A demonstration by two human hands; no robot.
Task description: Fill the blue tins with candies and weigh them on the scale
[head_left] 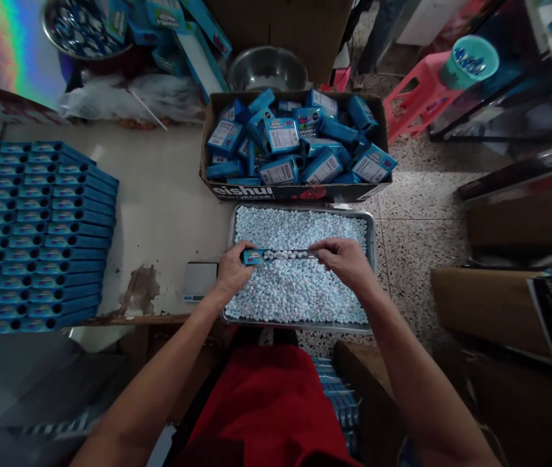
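Above a metal tray point(372, 259) full of small pale blue and white candies point(300, 292), my left hand point(235, 269) is closed around a small blue candy box point(253, 257). My right hand point(342, 258) pinches the right end of a narrow, channel-like scoop point(311, 253). A row of candies lies along this scoop, and its left end meets the box's right end. Whether the scoop's tip reaches inside the box I cannot tell.
Behind the tray stands a cardboard box point(300, 192) heaped with blue candy boxes. A small scale point(201, 279) sits left of the tray, and stacked blue boxes point(37, 240) fill the far left. A metal bowl point(268, 68) and a pink stool point(416, 91) are farther back.
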